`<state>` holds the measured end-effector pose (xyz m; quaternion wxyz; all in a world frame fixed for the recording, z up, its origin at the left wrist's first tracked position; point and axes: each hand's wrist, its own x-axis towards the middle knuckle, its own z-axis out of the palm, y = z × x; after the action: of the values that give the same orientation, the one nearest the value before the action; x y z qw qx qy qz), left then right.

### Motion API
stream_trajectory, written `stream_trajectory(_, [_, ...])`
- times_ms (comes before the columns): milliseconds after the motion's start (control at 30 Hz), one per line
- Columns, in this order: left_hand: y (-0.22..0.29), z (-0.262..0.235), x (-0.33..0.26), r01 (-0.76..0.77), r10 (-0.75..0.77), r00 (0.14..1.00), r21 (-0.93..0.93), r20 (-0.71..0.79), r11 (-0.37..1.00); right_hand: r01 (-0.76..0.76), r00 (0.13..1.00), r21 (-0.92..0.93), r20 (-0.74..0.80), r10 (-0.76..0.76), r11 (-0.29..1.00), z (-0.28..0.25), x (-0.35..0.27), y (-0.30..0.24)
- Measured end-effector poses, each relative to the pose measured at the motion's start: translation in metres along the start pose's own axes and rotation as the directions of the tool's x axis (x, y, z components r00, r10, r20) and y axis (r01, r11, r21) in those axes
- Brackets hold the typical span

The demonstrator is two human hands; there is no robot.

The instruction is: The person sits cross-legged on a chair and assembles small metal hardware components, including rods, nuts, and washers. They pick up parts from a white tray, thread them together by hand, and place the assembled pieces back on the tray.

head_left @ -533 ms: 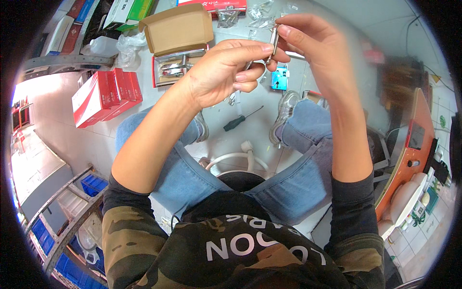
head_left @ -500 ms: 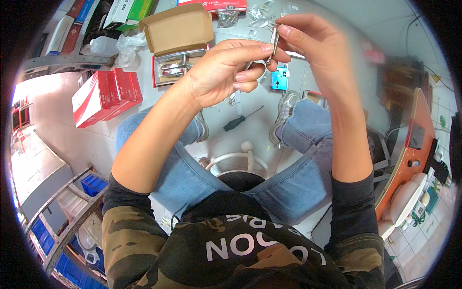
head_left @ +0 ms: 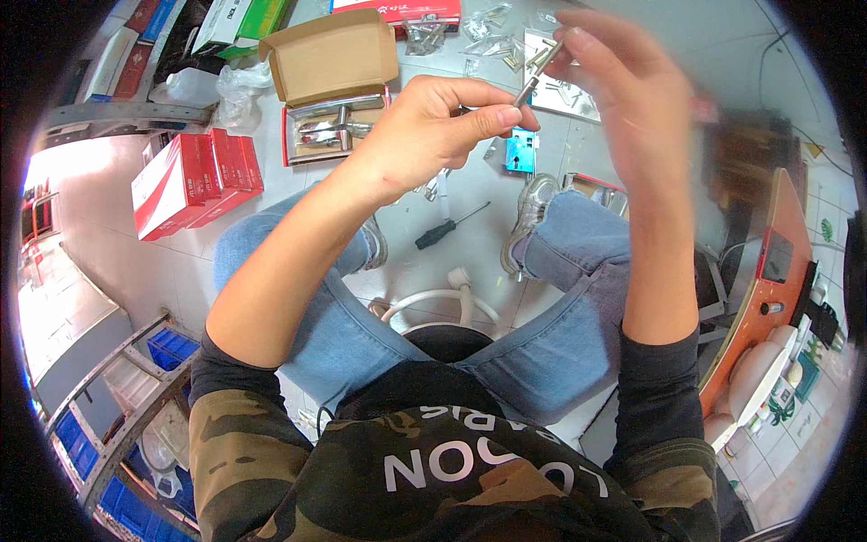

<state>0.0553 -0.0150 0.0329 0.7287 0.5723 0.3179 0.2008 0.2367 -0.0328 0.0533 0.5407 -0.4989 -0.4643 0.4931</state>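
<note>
A slim silvery metal rod (head_left: 527,90) slants between my two hands, with a darker stretch near its middle. My left hand (head_left: 452,126) is closed, pinching its lower end between thumb and forefinger. At the upper end, my right hand (head_left: 623,90), slightly blurred, grips it with thumb and fingertips. Whether it is one piece or two joined parts, I cannot tell. Below the hands, a blue lock part (head_left: 521,152) lies on the floor. To their left, an open box (head_left: 330,59) holds shiny metal door handles (head_left: 339,131).
A screwdriver (head_left: 452,226) lies between my feet. Small parts rest on a white sheet (head_left: 578,101), beside plastic bags of screws (head_left: 488,23). Red-and-white boxes (head_left: 199,181) stand at left, near a metal rack (head_left: 135,406). An orange-topped table (head_left: 777,271) is at right.
My right hand has moved up and right with the rod's upper end. The rod shows longer between my hands and tilts more. My left hand has rotated, its fingers curling in.
</note>
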Motion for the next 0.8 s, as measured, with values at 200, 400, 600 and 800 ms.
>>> stream_trajectory(200, [0.000,0.000,0.000,-0.032,0.032,0.999,0.026,-0.008,0.999,0.059,0.993,-0.143,-0.093,-0.073,0.988,0.002,-0.006,-0.004])
stream_trajectory(400, [-0.001,-0.001,0.000,-0.023,0.024,0.999,0.044,-0.026,0.999,0.112,0.989,-0.211,-0.074,-0.130,0.971,0.006,-0.007,-0.009])
stream_trajectory(600, [-0.005,-0.013,0.003,-0.219,0.283,0.952,0.383,-0.119,0.897,0.145,0.986,-0.341,-0.031,-0.165,0.929,0.001,-0.009,-0.009])
stream_trajectory(800, [-0.002,-0.026,0.001,-0.234,0.502,0.830,0.666,-0.243,0.708,0.127,0.992,-0.417,0.076,-0.105,0.900,0.001,-0.010,0.000])
